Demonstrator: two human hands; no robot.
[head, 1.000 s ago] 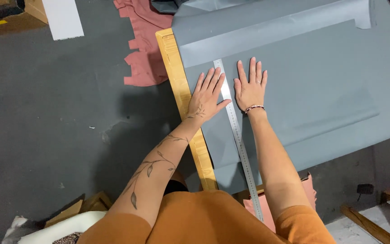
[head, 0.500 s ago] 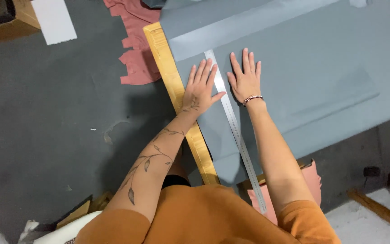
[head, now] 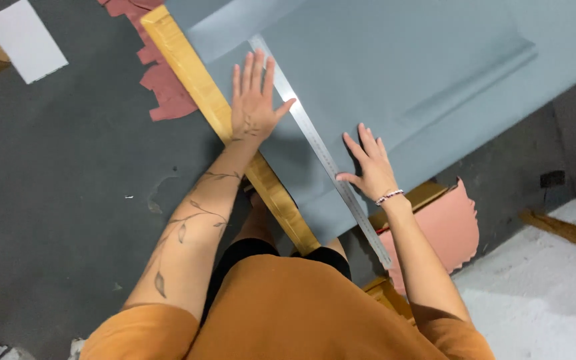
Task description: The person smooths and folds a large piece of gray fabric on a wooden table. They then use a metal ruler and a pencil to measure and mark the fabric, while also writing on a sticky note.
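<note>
A large grey sheet [head: 421, 73] lies over a wooden board [head: 195, 80] on the floor. A long metal ruler [head: 315, 143] runs diagonally across the sheet's near left part. My left hand [head: 253, 100] presses flat on the sheet just left of the ruler, fingers spread, thumb touching the ruler's edge. My right hand [head: 367, 163] rests flat on the sheet right of the ruler, its thumb against the ruler, a beaded bracelet on the wrist. Neither hand grips anything.
Dark grey floor [head: 68, 187] spreads to the left. Red-pink cut scraps [head: 161, 83] lie beyond the board; a pink sheet piece [head: 445, 227] sticks out at the near right. White paper [head: 25, 43] lies far left. Wooden strips [head: 565, 230] and a pale surface sit right.
My right hand has slid down along the ruler toward me, while the left stayed pressing near the ruler's upper part. The camera view has shifted and turned.
</note>
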